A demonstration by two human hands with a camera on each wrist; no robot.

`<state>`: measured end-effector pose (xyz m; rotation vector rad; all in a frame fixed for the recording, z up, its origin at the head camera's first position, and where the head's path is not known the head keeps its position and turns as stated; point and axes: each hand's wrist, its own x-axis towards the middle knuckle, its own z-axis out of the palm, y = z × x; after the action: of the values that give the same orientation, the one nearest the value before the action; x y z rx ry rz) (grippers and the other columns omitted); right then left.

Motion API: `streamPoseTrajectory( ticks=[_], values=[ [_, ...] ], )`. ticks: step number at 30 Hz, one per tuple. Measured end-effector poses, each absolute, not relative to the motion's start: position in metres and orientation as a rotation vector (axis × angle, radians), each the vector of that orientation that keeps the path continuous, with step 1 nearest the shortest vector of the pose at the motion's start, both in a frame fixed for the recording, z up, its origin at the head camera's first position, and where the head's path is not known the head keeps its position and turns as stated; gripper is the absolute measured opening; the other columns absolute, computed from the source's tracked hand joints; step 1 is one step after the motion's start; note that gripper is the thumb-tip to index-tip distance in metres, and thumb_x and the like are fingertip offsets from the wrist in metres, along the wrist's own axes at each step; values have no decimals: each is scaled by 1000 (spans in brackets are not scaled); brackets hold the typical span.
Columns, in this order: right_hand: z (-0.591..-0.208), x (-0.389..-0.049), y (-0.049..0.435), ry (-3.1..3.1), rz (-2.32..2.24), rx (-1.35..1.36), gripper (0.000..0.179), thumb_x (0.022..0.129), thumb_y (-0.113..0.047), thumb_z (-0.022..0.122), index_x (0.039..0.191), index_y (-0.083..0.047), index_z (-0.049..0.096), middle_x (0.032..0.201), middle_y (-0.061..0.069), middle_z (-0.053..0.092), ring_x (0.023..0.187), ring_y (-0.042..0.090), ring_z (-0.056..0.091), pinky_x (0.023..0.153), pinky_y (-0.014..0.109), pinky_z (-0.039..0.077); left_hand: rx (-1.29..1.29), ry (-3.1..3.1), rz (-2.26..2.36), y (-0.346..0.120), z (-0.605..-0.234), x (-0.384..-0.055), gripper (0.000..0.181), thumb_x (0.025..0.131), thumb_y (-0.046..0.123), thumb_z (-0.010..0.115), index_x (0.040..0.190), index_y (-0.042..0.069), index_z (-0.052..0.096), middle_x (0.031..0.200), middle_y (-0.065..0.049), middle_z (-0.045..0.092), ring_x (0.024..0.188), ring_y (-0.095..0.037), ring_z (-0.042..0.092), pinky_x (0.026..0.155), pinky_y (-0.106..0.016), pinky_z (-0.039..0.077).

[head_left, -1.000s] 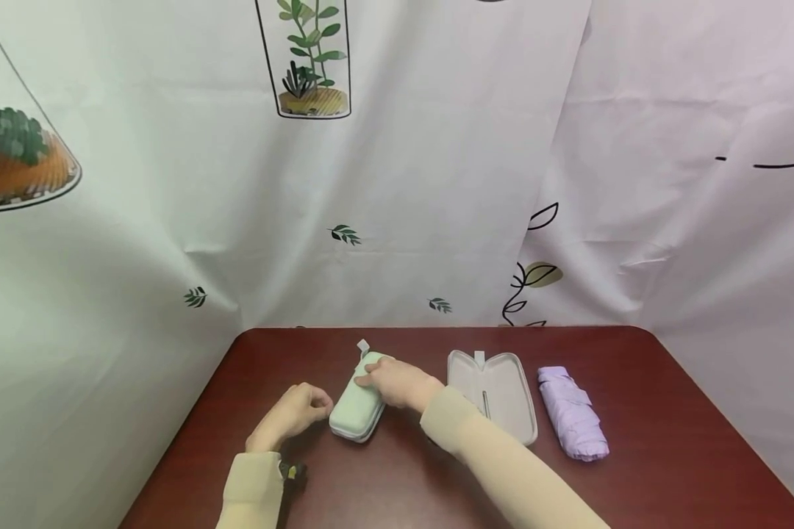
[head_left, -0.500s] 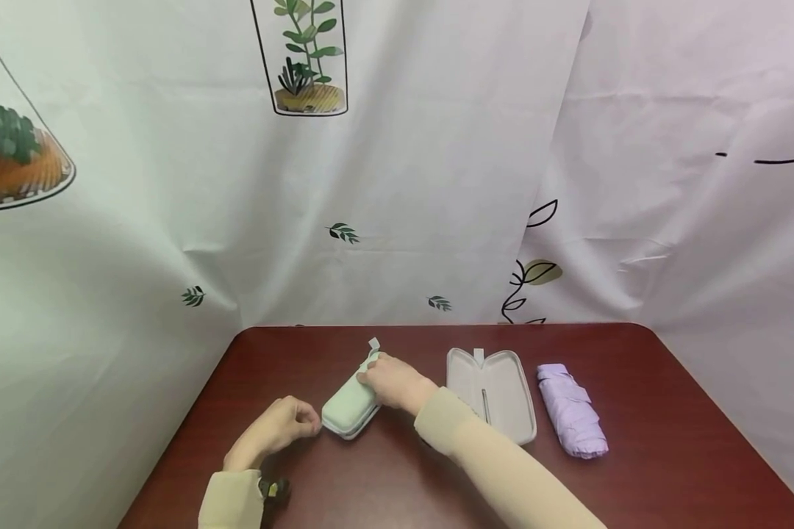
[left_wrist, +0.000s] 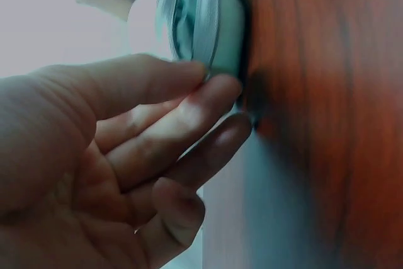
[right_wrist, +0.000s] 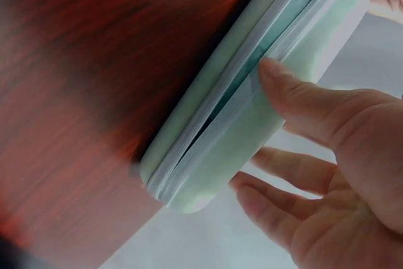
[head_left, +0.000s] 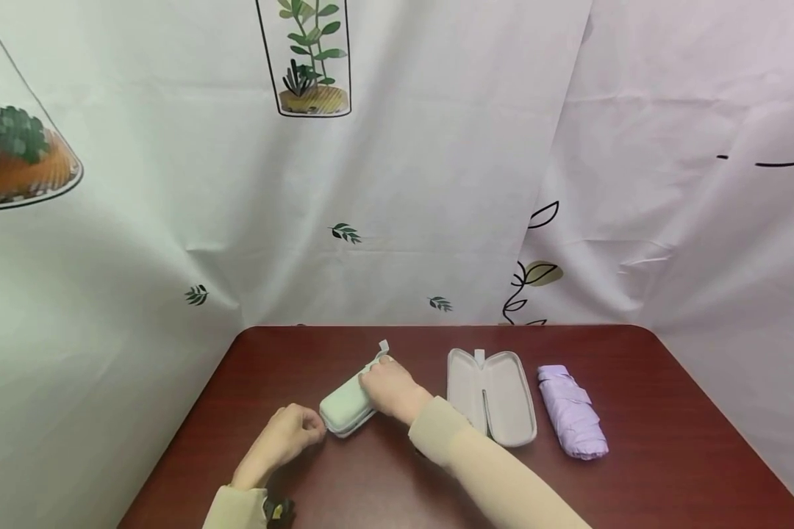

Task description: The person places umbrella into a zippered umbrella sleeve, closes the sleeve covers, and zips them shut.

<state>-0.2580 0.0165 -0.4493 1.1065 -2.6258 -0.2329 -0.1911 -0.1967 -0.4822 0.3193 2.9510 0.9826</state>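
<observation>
A mint-green zippered case (head_left: 345, 404) lies slantwise on the dark red table, its strap loop at the far end. My right hand (head_left: 392, 386) grips its far half, with the thumb (right_wrist: 293, 89) along the zipper edge in the right wrist view. Between the two zipper tapes there, a gap shows teal lining (right_wrist: 252, 70). At the near end of the case, my left hand (head_left: 290, 438) pinches with thumb and index finger right at the zipper (left_wrist: 208, 23); whatever sits between those fingertips is hidden. The other left fingers are loosely bent.
To the right, a pale grey case (head_left: 512, 397) lies spread flat, a thin dark stick-like strip along its middle. Beyond it is a folded lilac umbrella (head_left: 572, 415). A patterned white cloth (head_left: 437, 184) hangs behind the table (head_left: 662, 441).
The mint case has turned, its near end swinging left and its strap end right. My left hand has moved left and toward me along with the near end; my right hand keeps its grip.
</observation>
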Motion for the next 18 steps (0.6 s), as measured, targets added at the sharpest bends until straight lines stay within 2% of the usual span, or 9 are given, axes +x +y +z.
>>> streamPoseTrajectory(
  ticks=[9,13,16,18],
  values=[
    [-449,-250,11,-2638,-243,1005,10,76,-15,76,86,-16,75,82,2,70,74,20,61,75,31,48,221,3019,914,-182,-478,-181,18,71,3,70,64,17,62,53,11,49,49,-8,43,49,-27,36],
    [-448,-249,8,-2681,-260,972,10,76,-17,77,86,-16,75,82,2,70,74,20,61,71,32,50,164,3066,955,-183,-480,-181,17,70,1,69,65,16,64,52,10,48,49,-9,43,49,-29,36],
    [-447,-254,8,-2720,-217,1005,17,72,-22,81,86,-16,74,81,1,67,74,20,59,69,32,50,113,3084,1005,-187,-483,-183,13,72,1,70,70,14,68,54,9,50,51,-10,45,52,-30,38],
    [-447,-259,11,-2756,-117,1054,27,68,-27,86,90,-17,74,83,0,64,77,19,56,70,32,49,85,3085,1030,-190,-485,-184,11,73,3,71,72,14,69,57,9,53,53,-10,46,54,-30,39]
  ],
)
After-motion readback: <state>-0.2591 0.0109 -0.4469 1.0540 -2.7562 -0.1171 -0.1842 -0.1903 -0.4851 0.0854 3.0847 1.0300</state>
